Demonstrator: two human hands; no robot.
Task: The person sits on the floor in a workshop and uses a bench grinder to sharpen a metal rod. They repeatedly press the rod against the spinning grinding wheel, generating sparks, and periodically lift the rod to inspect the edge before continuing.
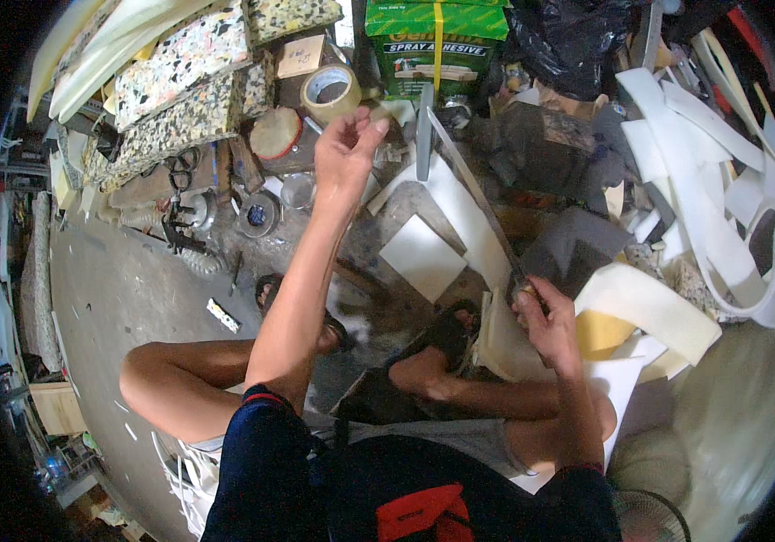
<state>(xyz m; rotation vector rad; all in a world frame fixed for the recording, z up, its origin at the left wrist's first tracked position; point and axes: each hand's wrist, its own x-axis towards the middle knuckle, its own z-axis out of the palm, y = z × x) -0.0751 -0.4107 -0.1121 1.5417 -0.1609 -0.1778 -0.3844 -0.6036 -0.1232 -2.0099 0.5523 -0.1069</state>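
My left hand [350, 149] is raised at the middle, its fingers loosely curled and nothing visible between them. Behind it are a roll of tan packing tape [331, 90] and a round tin with a red rim [275, 133]. A narrow grey bar [424, 135] shows upright just right of that hand, apart from its fingers; what supports it I cannot tell. My right hand [547, 323] is closed around the handle of a long-bladed knife [478, 194], whose blade slants up and leftward toward the bar. White foam sheet [424, 257] pieces lie below the blade.
Speckled foam slabs [166, 131] are stacked at the far left. A green box [437, 50] with a yellow strap stands at the back, beside a black plastic bag [568, 45]. White foam offcuts [704, 154] heap up on the right. A fan [649, 517] sits at the lower right.
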